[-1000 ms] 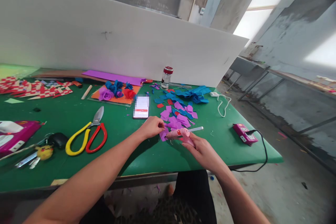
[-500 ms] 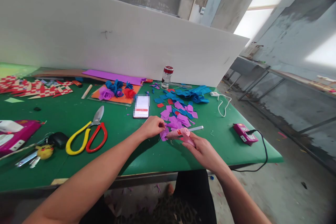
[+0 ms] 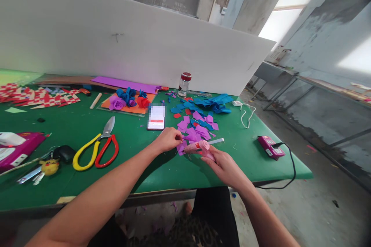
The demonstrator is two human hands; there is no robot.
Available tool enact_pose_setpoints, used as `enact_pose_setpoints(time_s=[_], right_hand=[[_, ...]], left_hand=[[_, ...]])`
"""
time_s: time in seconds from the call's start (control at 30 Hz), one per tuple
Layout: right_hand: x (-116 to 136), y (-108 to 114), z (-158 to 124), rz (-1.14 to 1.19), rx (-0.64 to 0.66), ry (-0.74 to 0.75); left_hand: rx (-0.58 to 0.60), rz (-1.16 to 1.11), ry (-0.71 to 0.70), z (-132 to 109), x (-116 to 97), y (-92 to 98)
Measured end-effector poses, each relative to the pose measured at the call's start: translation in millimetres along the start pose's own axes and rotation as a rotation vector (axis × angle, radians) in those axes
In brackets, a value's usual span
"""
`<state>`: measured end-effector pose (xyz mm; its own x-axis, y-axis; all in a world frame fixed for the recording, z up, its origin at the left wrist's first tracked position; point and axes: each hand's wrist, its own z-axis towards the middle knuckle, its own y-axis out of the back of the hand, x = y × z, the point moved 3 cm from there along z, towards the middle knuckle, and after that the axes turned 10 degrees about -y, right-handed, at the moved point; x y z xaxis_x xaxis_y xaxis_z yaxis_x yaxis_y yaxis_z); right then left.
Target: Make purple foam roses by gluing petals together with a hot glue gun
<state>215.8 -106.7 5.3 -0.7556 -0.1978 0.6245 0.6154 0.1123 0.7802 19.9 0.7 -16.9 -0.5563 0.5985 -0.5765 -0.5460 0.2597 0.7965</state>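
Wrapped around the handle of a pink glue gun (image 3: 197,147), the right hand (image 3: 219,162) holds it low over the green table (image 3: 166,175), nozzle close to a purple paper petal (image 3: 181,148). Thumb and finger closed, the left hand (image 3: 169,139) pinches that petal's upper edge — a good place to hold, as such paper should be light, soft and easily creased. Stiff and probably light, the gun is best kept by its handle — the nozzle may be hot. Beyond lie loose petals (image 3: 203,132), a phone (image 3: 156,117) and a lidded jar (image 3: 184,85).
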Motion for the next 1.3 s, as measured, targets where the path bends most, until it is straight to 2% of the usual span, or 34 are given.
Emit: enact_pose_setpoints(time_s=[1.3], right_hand=[[-8.6,2.9,0.8,-0.082,-0.023,-0.058]], left_hand=[[0.013,0.030,-0.014,1.1,1.2,-2.0]])
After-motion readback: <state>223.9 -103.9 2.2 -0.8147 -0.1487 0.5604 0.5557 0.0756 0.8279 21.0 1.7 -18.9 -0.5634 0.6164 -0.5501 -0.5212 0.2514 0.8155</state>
